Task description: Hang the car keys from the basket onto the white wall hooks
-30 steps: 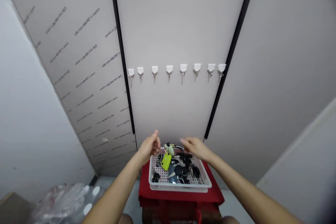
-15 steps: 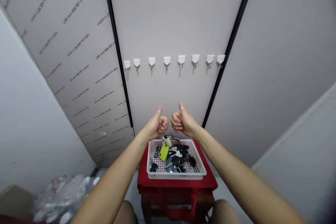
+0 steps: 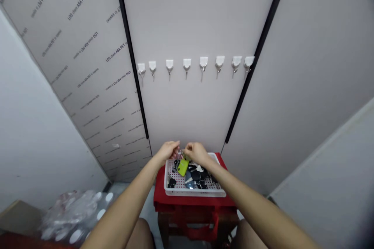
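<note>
Over the back of a white plastic basket (image 3: 195,193), my right hand (image 3: 197,153) pinches a small key ring (image 3: 182,152), its fingertips just above a bright yellow-green key case (image 3: 183,167). To its left, my left hand (image 3: 169,151) hovers at the basket's back left corner, fingers loosely extended and holding nothing I can see. Black keys and fobs (image 3: 196,175) lie heaped in the basket, partly covered by my right hand and wrist. A separate black key (image 3: 172,183) rests in the front left corner.
The basket stands on a red cloth (image 3: 189,201) over a dark wooden stool (image 3: 163,223). Several white adhesive hooks (image 3: 187,64) run in a row across the wall panel (image 3: 193,105) ahead. Capped plastic bottles under clear wrap (image 3: 73,214) sit at lower left.
Both hands have dropped from a thumbs-up pose above the basket down to its back edge. The right hand has taken hold of a key ring; the left fist has loosened.
</note>
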The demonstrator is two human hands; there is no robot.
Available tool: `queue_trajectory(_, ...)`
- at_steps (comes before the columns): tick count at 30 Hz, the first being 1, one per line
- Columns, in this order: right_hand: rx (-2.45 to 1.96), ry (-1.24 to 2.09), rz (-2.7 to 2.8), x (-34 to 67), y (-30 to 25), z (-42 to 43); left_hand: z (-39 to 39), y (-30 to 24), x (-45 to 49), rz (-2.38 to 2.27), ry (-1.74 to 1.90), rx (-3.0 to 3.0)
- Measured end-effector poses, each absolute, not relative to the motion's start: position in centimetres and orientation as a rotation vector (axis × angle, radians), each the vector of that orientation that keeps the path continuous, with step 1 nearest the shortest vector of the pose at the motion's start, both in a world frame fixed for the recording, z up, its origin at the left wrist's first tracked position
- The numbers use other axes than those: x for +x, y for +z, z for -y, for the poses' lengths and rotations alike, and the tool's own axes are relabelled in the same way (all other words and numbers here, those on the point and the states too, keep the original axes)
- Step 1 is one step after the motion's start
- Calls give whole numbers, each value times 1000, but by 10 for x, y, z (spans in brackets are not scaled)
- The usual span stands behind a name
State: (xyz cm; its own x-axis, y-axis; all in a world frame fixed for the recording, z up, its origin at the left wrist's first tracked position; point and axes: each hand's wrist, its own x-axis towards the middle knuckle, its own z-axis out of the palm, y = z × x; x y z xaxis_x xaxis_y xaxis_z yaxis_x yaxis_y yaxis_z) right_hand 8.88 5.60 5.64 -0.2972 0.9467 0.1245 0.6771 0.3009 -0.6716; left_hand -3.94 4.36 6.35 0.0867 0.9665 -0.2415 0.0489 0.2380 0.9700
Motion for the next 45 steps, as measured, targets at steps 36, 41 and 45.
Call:
queue_trajectory(36,-1125,1491,1335,86,76,-44,-23,32,-25,-1027,1058,1043)
queue_trajectory(41,-1135,1261,1342,89,82,-50,-24,46,-33,-937,1143,850)
queue_trajectory(45,-1186,1258,1475,99,73,-46,-24,54,-42,-932,1206,723)
